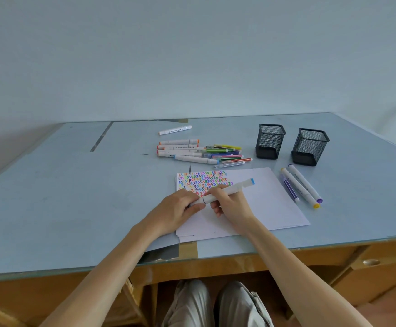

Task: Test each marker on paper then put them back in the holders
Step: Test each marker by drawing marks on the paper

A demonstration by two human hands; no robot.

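A white marker with a blue end cap point(234, 188) lies slanted above the paper point(267, 199), held by both hands. My right hand point(230, 206) grips its barrel near the middle. My left hand point(175, 208) pinches the lower end, where the cap meets the barrel. The paper's upper left part is filled with coloured zigzag marks point(204, 181). A pile of markers point(199, 152) lies behind the paper. Three markers point(300, 185) rest to the right of the sheet. Two black mesh holders point(270, 140) point(309, 146) stand at the back right, and both look empty.
A single white marker point(174, 130) lies apart near the table's far edge. The glass-topped desk point(74, 185) ends in a wooden front edge close to my knees point(215, 305). A drawer knob point(371, 262) shows at lower right.
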